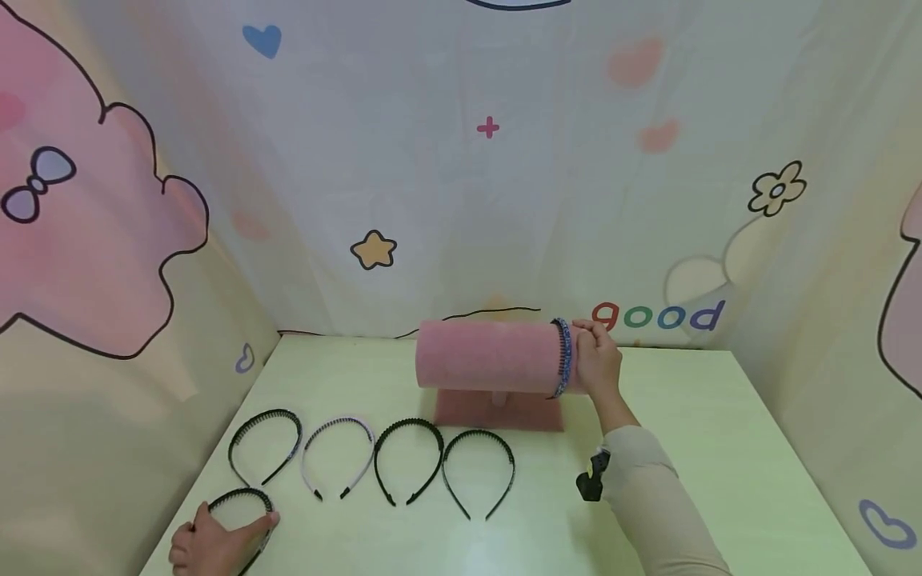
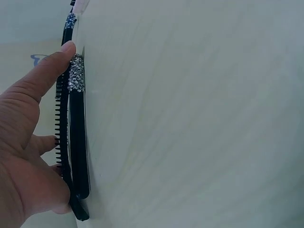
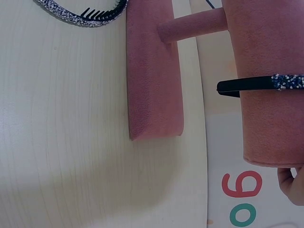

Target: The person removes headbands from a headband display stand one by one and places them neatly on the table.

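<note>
A pink velvet roll-shaped headband stand [image 1: 483, 356] is at the back of the table. Around its right part sits a blue glittery headband [image 1: 565, 360]; its dark end tip [image 3: 228, 86] juts past the roll in the right wrist view. My right hand [image 1: 599, 360] holds the roll's right end, fingers partly hidden. At the lower left, my left hand [image 1: 216, 544] grips a black toothed headband [image 1: 245, 492], thumb on one side and fingers on the other. Silver sparkles [image 2: 76, 73] show on a black band beside my hand in the left wrist view.
A row of headbands lies on the table: a dark one [image 1: 294, 424], a lilac one [image 1: 307, 448], a black one [image 1: 441, 440] and a thin dark one [image 1: 512, 464]. The stand's flat pink base [image 1: 461, 410] rests behind them. Printed cloth [image 1: 432, 160] walls the table's back and sides.
</note>
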Demonstrator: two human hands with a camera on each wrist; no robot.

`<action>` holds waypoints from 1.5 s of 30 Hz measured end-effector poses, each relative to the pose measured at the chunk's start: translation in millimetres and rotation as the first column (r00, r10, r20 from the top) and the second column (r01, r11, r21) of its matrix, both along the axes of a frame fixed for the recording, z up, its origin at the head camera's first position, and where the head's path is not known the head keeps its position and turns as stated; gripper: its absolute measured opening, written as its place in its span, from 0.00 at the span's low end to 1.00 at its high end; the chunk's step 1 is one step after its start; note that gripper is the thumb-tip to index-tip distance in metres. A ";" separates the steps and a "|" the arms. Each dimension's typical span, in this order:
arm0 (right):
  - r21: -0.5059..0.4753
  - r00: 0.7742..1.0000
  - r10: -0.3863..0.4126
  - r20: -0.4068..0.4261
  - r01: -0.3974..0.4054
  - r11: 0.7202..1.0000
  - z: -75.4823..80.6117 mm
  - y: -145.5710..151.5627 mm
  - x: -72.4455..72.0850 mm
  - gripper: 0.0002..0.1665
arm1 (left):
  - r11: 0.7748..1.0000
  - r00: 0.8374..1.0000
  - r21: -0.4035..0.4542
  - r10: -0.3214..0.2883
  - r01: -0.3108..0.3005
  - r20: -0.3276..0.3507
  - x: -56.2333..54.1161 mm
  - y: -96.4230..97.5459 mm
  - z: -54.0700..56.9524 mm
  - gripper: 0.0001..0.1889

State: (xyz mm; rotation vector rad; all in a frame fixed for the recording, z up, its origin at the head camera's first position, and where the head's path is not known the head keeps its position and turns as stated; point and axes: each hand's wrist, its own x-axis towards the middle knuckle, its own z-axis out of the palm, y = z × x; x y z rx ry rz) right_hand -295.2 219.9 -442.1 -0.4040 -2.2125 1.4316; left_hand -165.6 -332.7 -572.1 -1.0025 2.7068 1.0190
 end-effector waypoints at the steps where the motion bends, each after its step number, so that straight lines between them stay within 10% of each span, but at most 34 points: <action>1: 0.003 1.000 -0.002 -0.006 0.002 1.000 -0.3 -0.1 0.4 0.20 | 1.000 1.000 0.001 -0.002 0.002 -0.001 -0.2 -0.1 -0.2 0.78; 17: 0.029 0.999 -0.002 -0.040 0.003 1.000 -2.2 -1.4 -0.1 0.20 | 0.997 0.993 -0.034 0.069 -0.073 -0.095 0.5 7.4 2.4 0.71; 25: 0.012 1.000 -0.001 -0.001 0.001 1.000 -5.0 0.2 0.6 0.20 | 0.997 0.959 -0.034 0.052 -0.064 -0.278 -2.3 23.3 28.7 0.57; 45: 0.008 1.000 0.000 0.005 0.000 1.000 -3.2 0.2 -2.3 0.20 | 0.999 0.846 0.028 0.028 -0.016 -0.533 -6.9 68.9 42.1 0.31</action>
